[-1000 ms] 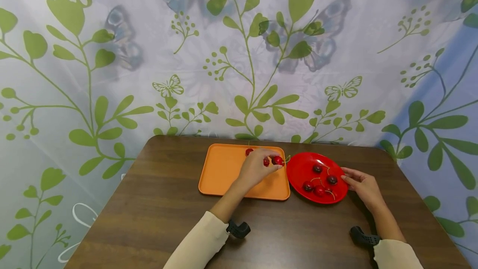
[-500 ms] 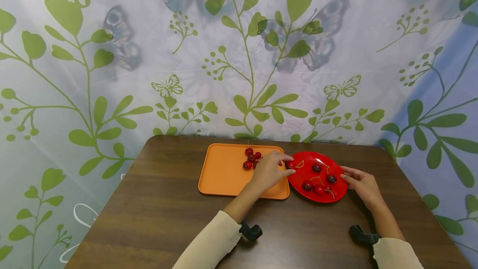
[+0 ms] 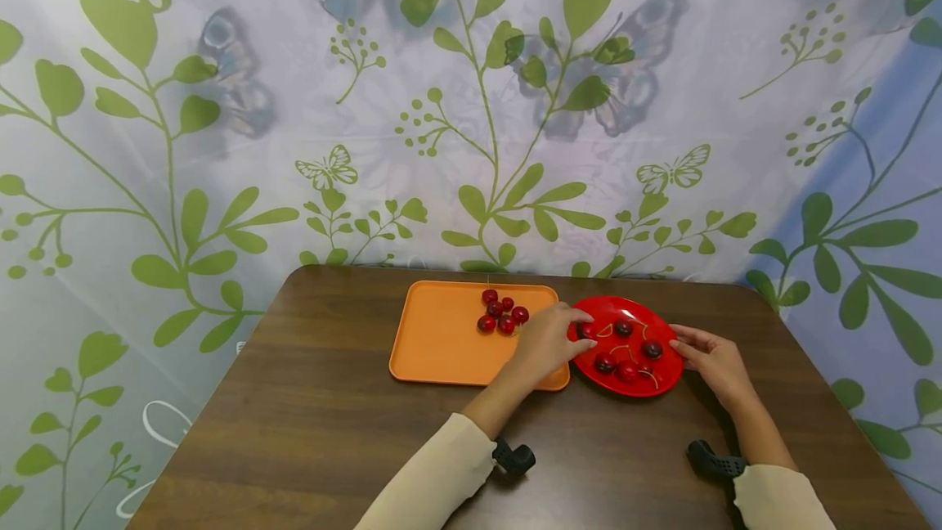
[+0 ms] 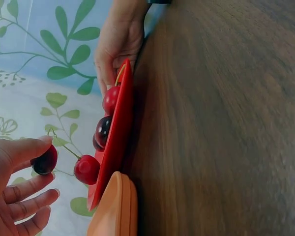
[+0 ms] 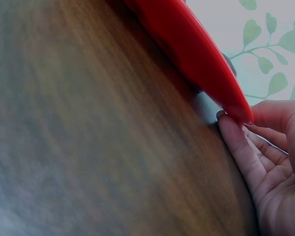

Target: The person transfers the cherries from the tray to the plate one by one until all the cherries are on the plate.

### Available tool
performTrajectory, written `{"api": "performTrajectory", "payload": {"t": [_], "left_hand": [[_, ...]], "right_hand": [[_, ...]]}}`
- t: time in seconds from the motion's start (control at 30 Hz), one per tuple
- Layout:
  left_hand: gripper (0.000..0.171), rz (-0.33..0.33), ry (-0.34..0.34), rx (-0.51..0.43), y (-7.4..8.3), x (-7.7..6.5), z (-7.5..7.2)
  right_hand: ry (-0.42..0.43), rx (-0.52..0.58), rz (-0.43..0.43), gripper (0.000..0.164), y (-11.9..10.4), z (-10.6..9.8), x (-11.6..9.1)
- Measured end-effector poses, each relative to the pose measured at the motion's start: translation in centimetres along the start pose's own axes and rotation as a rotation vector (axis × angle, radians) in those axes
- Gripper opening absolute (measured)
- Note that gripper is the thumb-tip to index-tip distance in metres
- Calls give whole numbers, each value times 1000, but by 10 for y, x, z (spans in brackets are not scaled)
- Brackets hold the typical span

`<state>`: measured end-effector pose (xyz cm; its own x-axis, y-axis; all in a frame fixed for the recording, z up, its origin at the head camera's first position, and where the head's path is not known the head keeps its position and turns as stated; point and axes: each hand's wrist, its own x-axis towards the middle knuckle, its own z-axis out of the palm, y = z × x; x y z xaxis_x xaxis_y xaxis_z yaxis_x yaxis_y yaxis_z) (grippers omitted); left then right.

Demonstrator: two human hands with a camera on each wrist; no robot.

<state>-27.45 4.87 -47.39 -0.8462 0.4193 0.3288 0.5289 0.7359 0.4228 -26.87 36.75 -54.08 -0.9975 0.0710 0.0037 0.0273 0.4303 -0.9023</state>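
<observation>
My left hand (image 3: 545,343) pinches a dark red cherry (image 4: 45,160) between thumb and index finger, over the near-tray side of the red plate (image 3: 607,304). In the left wrist view the other fingers are loosely bent, and the cherry hangs beside the plate's contents. A bright red cherry (image 4: 86,169) lies close by, its stem reaching up toward the held one. Several more cherries, such as a dark one (image 3: 652,349), lie on the plate. My right hand (image 3: 715,363) grips the plate's right rim, thumb and fingers on either side of it in the right wrist view.
An orange tray (image 3: 437,342) sits left of the plate, its right edge against or near it. Several red cherries (image 3: 506,325) are clustered at the tray's back right. The brown wooden table (image 3: 316,399) ends at a hanging leaf-patterned cloth (image 3: 412,105).
My left hand has moved right with the cherry, from above the tray to over the plate, uncovering the cherries on the tray. My right hand keeps its hold on the plate rim.
</observation>
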Motion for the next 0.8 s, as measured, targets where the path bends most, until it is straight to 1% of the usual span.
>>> {"api": "performTrajectory", "payload": {"t": [0.1,0.27,0.4,0.53,0.67,0.8], "left_hand": [[36,-6,-9,49,3,2,3],[37,-55,-32,107,8,2,8],[36,-72,-35,150,10,2,13],[36,-64,-26,189,11,2,17],[35,-37,-11,252,11,1,23],[35,-22,-21,316,11,3,28]], "right_hand": [[0,0,4,58,0,0,0],[-5,12,8,59,-1,0,0],[-3,12,7,59,-2,-1,0],[-2,18,8,59,-1,-1,0],[-4,23,12,59,-1,-1,1],[-6,16,17,59,-1,-1,0]]}}
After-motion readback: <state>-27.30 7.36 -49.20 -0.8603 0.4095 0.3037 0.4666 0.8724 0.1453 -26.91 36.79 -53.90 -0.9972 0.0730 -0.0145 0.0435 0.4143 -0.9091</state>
